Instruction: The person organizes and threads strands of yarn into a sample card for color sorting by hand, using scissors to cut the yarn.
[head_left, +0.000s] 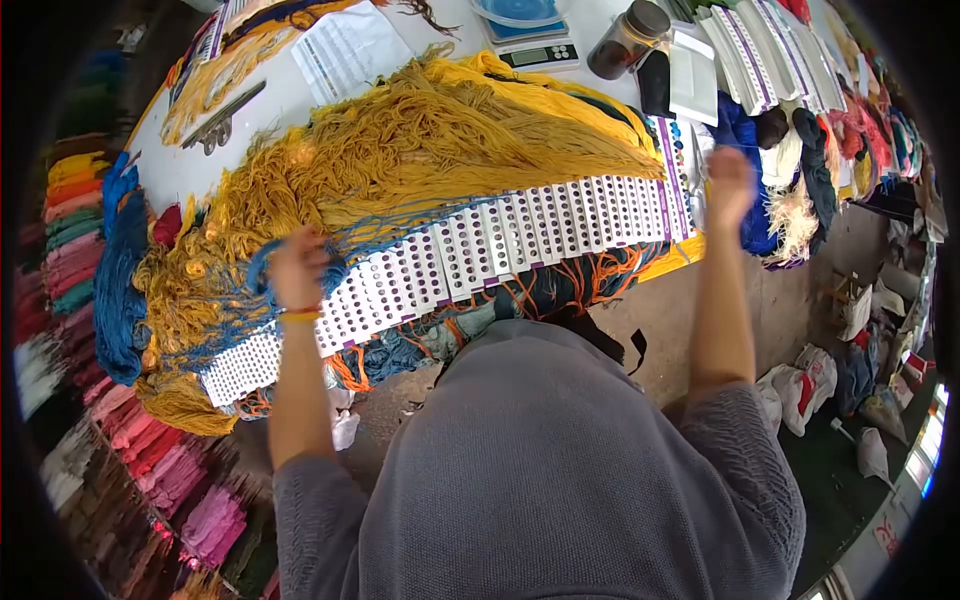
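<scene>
My left hand (298, 272) is closed around a small bundle of blue thread (262, 272), and blue strands trail from it to the right. Under these strands lies a big heap of mustard-yellow thread (430, 140). A row of white cards with punched holes (480, 250) runs along the near side of the heap. Out to the right, my right hand (730, 192) is raised near the purple-striped end of the cards. Its fingers look curled in and blurred; whatever they may hold is too small to make out.
Further back stand a digital scale (540, 56), a dark jar (628, 40) and stacked white cards (745, 60). Dark blue skeins (122, 290) hang at the left edge of the table. Orange and dark threads (540, 290) hang below the cards. Pink yarn bundles (215, 525) fill a rack at left.
</scene>
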